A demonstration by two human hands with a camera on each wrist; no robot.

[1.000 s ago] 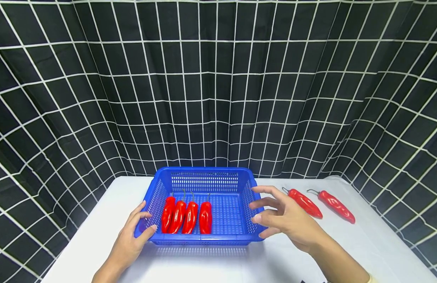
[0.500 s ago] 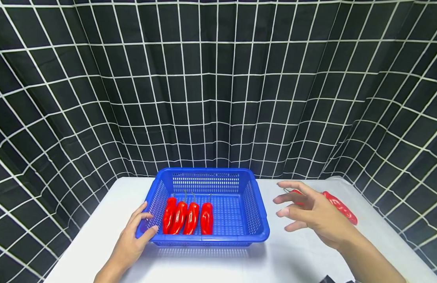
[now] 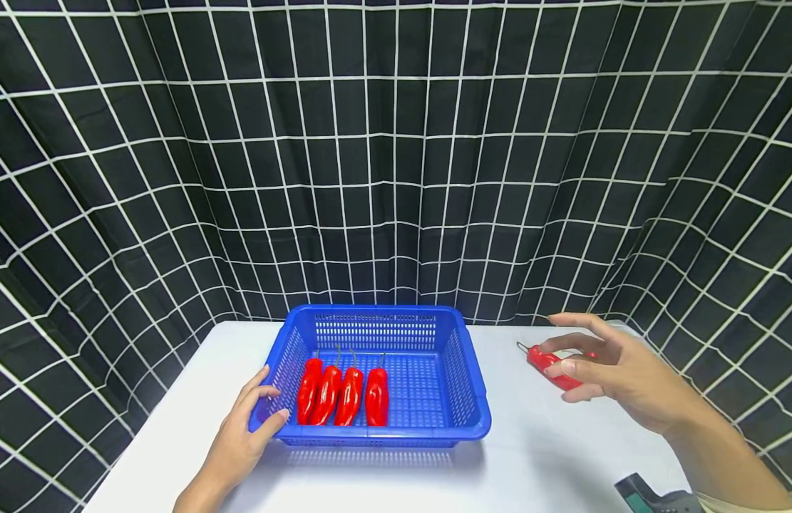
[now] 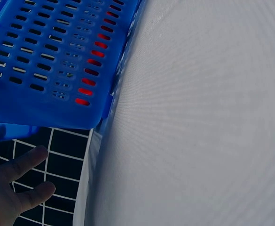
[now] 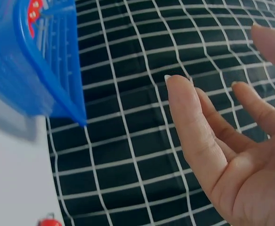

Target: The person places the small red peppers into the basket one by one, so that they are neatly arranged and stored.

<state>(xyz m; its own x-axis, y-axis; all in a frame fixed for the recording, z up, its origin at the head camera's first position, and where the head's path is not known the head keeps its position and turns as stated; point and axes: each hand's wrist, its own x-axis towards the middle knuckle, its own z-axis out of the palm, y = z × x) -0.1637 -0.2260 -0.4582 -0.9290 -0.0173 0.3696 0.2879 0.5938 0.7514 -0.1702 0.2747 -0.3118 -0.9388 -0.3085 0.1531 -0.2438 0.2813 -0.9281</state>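
Note:
A blue perforated plastic basket (image 3: 396, 431) stands on the white table, with several red peppers lying side by side in its left half; one of them is a glossy pepper (image 3: 376, 399). My left hand (image 3: 238, 431) is at the basket's front left corner, its fingers loosely spread over the rim in the head view. The left wrist view shows two spread fingers (image 4: 31, 195) of it below the basket wall. My right hand (image 3: 616, 367) is over the right side of the table, fingers apart and holding nothing. It partly covers a red pepper (image 3: 542, 358) lying there.
The table (image 3: 517, 456) continues in front of the basket and to its right. A black grid-patterned curtain (image 3: 396, 178) encloses the back and both sides. A dark device with a small screen (image 3: 655, 499) sits by the right wrist.
My right hand has moved right, away from the basket's right rim to over the loose peppers, now hiding most of the farther one. The left hand stays at the basket corner.

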